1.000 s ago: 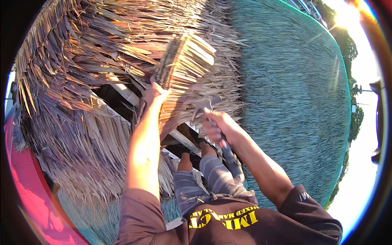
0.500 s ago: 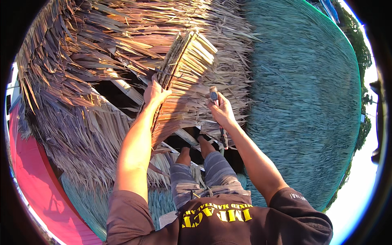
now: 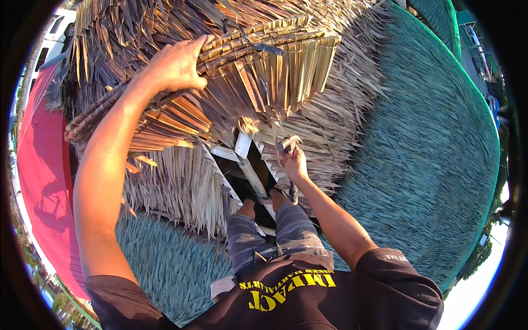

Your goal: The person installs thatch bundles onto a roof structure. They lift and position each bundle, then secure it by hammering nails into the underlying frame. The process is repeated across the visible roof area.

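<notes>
My left hand [image 3: 179,66] grips a stacked bundle of palm-leaf thatch panels [image 3: 275,77] by its ribbed upper edge, fingers hidden behind it. A dark tie [image 3: 267,48] lies across the stack near its right end. The bundle slants up to the right over the roof, its leaf strips hanging toward me. Lower and to the right, my right hand [image 3: 295,164] is closed around a claw hammer [image 3: 288,144]. The hammer's metal head shows above the fist and its dark handle hangs below, over the edge of the roof opening.
Between my legs and the bundle, pale roof battens [image 3: 250,176] cross a dark opening. Brown dry thatch [image 3: 176,192] surrounds it. Green-tinted thatch [image 3: 418,143] slopes away at right and lower left. A red roof [image 3: 47,165] lies at far left.
My left hand has moved up and left, swinging the bundle from steep to a shallow slant and exposing more battens. My right hand has lowered slightly, and the hammer has turned in its grip.
</notes>
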Motion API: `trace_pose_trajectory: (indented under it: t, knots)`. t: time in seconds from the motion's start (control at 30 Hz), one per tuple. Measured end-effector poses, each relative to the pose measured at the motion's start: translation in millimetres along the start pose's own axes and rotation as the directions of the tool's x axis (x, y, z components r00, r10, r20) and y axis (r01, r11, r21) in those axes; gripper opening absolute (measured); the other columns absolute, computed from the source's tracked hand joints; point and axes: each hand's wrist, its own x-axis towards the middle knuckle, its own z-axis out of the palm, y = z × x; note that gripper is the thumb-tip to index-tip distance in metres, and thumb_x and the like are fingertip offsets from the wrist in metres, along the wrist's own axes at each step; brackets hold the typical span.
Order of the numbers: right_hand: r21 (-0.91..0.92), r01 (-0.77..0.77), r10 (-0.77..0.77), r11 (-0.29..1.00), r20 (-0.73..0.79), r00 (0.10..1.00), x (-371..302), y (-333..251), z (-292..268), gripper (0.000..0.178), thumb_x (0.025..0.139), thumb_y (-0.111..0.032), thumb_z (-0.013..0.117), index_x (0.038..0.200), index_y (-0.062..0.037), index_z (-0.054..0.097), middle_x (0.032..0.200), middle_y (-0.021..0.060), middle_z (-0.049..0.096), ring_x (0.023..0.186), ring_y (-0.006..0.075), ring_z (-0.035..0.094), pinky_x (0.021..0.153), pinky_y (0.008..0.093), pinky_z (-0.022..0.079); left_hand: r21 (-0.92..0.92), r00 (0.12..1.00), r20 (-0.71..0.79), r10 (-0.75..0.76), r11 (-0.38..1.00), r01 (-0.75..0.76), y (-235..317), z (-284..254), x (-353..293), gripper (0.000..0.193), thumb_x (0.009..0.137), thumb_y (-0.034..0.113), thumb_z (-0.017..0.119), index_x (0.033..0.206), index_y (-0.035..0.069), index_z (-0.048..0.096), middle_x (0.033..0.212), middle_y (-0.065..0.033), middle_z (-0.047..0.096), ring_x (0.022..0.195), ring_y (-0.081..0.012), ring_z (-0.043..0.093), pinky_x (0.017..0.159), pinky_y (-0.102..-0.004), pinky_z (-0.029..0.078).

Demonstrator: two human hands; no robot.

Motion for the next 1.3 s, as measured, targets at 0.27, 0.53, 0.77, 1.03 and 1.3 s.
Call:
trace_pose_trajectory:
  t: [0.27,0.53,0.77,1.03,1.3]
  knots:
    - [-0.083,-0.055,0.057,0.995,0.031,0.998,10,26,4,0.025,0.097,-0.024,0.068,0.112,-0.0045,0.064,0.087,0.0090,0.069,0.081,0.0192,0.063,0.078,0.0342,0.050,0.171,0.953,-0.077,-0.292,0.938,0.301,-115,86,63,0.107,0.066,0.031,0.079,0.158,0.018,0.025,0.135,-0.0288,0.054,0.123,-0.0448,0.056,0.104,-0.0508,0.048]
    - [-0.119,-0.084,0.079,0.989,-0.044,0.996,26,94,-19,0.027,0.096,-0.028,0.069,0.105,-0.0034,0.064,0.085,0.0102,0.068,0.077,0.0214,0.061,0.075,0.0356,0.050,0.055,0.788,-0.357,-0.501,0.831,0.553,-112,266,73,0.098,0.084,0.010,0.071,0.160,0.040,0.016,0.169,0.0000,0.008,0.149,-0.0443,0.024,0.111,-0.0718,0.034]
    - [-0.263,-0.123,0.144,0.957,0.061,0.988,27,104,-53,0.029,0.092,-0.029,0.070,0.099,-0.0020,0.063,0.083,0.0173,0.068,0.077,0.0334,0.064,0.074,0.0417,0.051,-0.133,0.882,-0.420,-0.214,0.976,0.174,-5,325,44,0.076,0.084,0.009,0.072,0.152,0.011,0.038,0.160,-0.0156,0.029,0.144,-0.0404,0.035,0.118,-0.0471,0.034]
    - [-0.270,-0.360,0.352,0.893,-0.081,0.933,13,155,-109,0.034,0.091,-0.034,0.071,0.106,-0.0040,0.066,0.094,0.0200,0.070,0.090,0.0368,0.067,0.082,0.0430,0.050,-0.415,0.953,0.271,-0.137,0.877,0.244,163,459,-17,0.060,0.080,0.019,0.074,0.135,0.003,0.056,0.153,-0.0208,0.040,0.138,-0.0397,0.045,0.114,-0.0435,0.040]
    - [-0.188,-0.487,0.479,0.853,-0.090,0.873,-29,209,-138,0.033,0.091,-0.033,0.067,0.106,-0.0037,0.067,0.101,0.0259,0.070,0.102,0.0447,0.065,0.086,0.0468,0.050,-0.284,0.890,0.442,-0.115,0.923,0.260,145,445,12,0.050,0.084,0.021,0.073,0.129,0.005,0.061,0.135,-0.0219,0.057,0.126,-0.0391,0.056,0.107,-0.0448,0.046]
